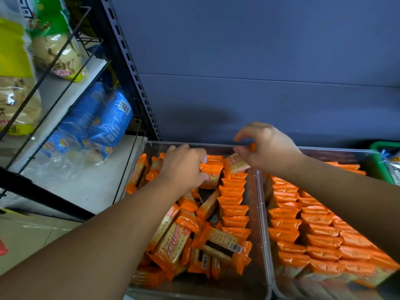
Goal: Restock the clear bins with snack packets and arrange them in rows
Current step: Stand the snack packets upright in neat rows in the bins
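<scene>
Plainly, two clear bins sit side by side against the dark blue back panel (259,61). The left hand (184,167) is at the far end of the left bin (190,144), fingers curled down together over upright orange packets, thumb pressing the side of one cracker packet (211,179). The right hand (266,148) hangs over that bin's far right corner, thumb and curled fingers pinching the orange crimped end of a tilted packet (234,164).

Along the left bin's right wall a standing row of packets (233,210) runs from far edge towards the near edge. The rest of the bin holds a loose heap (173,241) lying at all angles. Their clear fronts show square crackers and red Chinese characters, too skewed to read with certainty. One back carries a white barcode label (234,247).

The right bin (335,149) is filled with tight rows of the same orange packets (313,234), standing on edge.

On the wire-fronted shelf (86,187) to the left lie blue snack bags (110,122), one with a barcode, and above them a green-topped bag of chips (58,53); its print is not legible. A green basket rim (381,146) shows at the far right.
</scene>
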